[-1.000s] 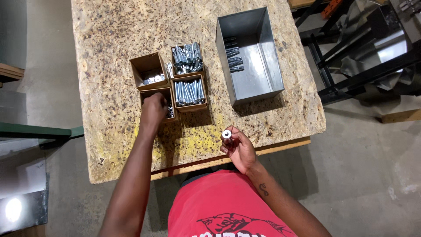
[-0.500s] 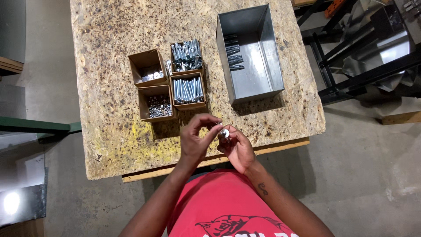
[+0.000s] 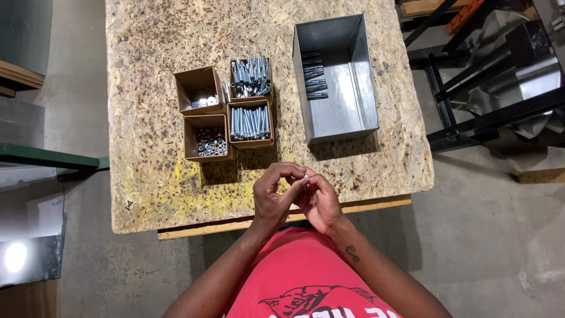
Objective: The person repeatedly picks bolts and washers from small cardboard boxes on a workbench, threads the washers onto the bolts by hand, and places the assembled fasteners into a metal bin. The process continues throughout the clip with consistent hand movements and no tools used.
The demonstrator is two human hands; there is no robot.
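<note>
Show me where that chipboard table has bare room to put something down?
The table is bare left of the four cardboard boxes, beyond them at the far edge, and right of the metal bin in a narrow strip. It is crowded around the boxes and near both hands, left hand, right hand.

four open brown cardboard boxes [image 3: 226, 112] of metal fasteners, clustered mid-table [image 3: 147, 88]

Left hand [image 3: 272, 197] and right hand [image 3: 318, 200] pinch a small metal part [image 3: 305, 175].
</note>
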